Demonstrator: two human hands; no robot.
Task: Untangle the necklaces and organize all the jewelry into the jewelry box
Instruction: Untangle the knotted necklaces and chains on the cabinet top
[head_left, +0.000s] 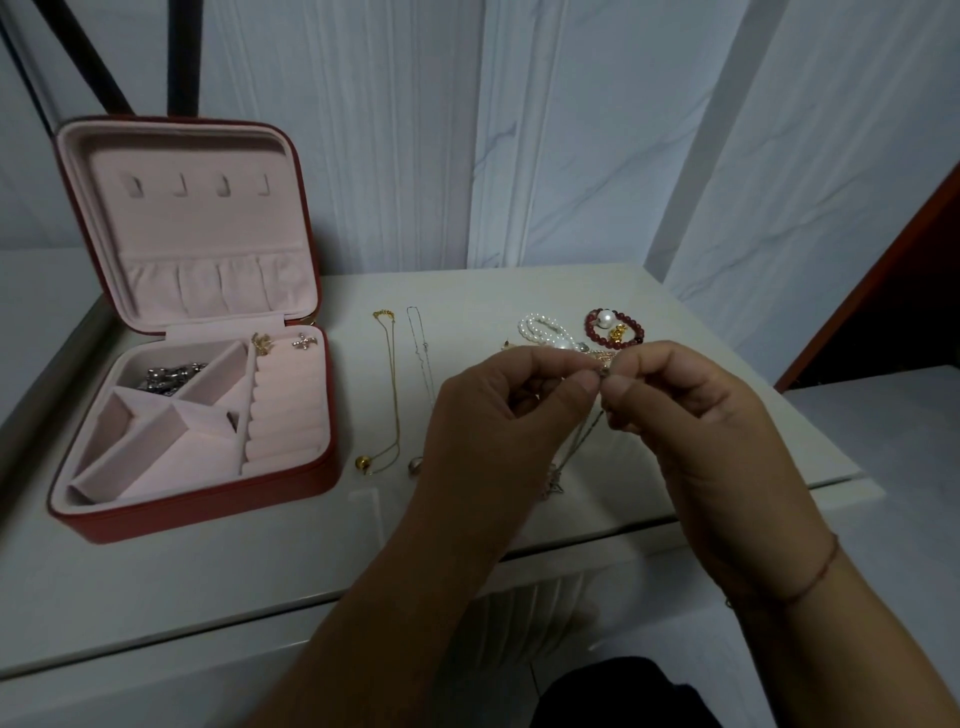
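**Insp. A:** Hands, status?

**Insp. B:** L hand (511, 410) and R hand (691, 415) are raised together over the table (467, 291), right of centre. Each pinches the top of a thin chain (584, 439) btwn thumb and forefinger, other fingers curled in. The chain hangs down btwn the wrists. Its low end is at the table's near edge; contact w/ the table can't be told.

**A:** Box?

**B:** Box (208, 506) is on the left, its lid (197, 218) open and tilted back. Silver pieces (166, 376) lie in the far-left compartment. Earrings (262, 343) sit at the far end, by the ring rolls.

**A:** Loose items?

**B:** Gold necklace (392, 384) lies straight, far to near, just right of the box, ball pendant at the near end. Silver necklace (423, 353) runs parallel beside it, apart, its near part partly hidden by the L hand. Pearl bracelet (540, 330) and red bracelet (613, 327) lie side by side just beyond the hands.
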